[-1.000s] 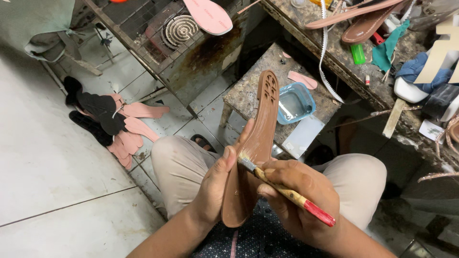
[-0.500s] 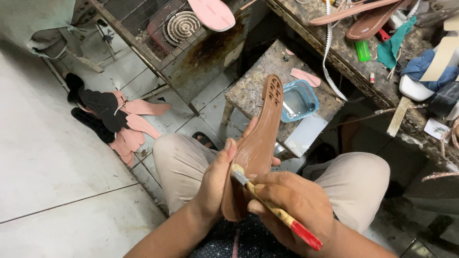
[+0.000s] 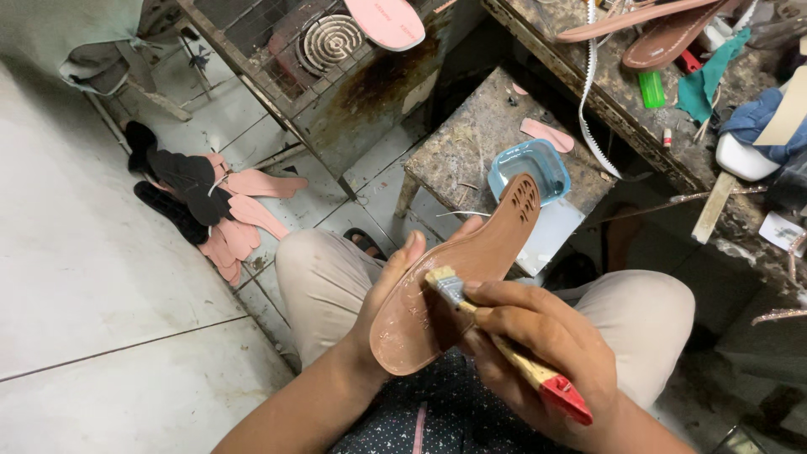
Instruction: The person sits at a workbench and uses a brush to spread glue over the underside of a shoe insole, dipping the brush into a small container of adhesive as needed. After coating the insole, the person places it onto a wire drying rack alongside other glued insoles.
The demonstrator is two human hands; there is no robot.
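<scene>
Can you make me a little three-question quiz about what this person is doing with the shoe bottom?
1. True or false: the left hand holds the brown sole.
2. What does the right hand hold? A) scissors B) a brush C) a hammer
3. What colour is the small tub on the stone stool?

Key: 1 true. 2 B, a small brush with a red handle end, its bristles on the sole. 3 blue.
</scene>
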